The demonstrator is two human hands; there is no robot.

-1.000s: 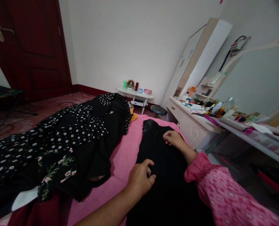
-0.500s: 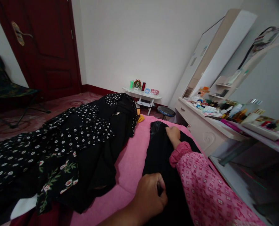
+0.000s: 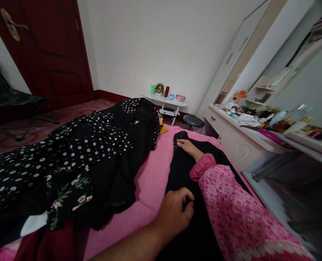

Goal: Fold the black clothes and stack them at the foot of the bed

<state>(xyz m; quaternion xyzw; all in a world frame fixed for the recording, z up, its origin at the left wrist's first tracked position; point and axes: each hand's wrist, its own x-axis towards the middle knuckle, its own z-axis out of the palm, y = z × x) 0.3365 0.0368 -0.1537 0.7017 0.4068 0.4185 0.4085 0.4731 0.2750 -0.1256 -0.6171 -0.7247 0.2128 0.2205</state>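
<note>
Touching flat blk cloth garment [image 3: 181,172] w/ R hand [image 3: 189,147], fingers together, grip unclear | L hand [image 3: 177,210] curled over it, can't tell if pinching | blk/wht dotted clothes pile [image 3: 103,145] alongside, pink fabric bedcover [image 3: 147,185]

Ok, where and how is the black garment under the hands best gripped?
Probably the left edge of the black garment, near its shiny far end, pinched from the left with fingertips slid under: it lies flat, and that edge stands out against the pink bedding.
</note>
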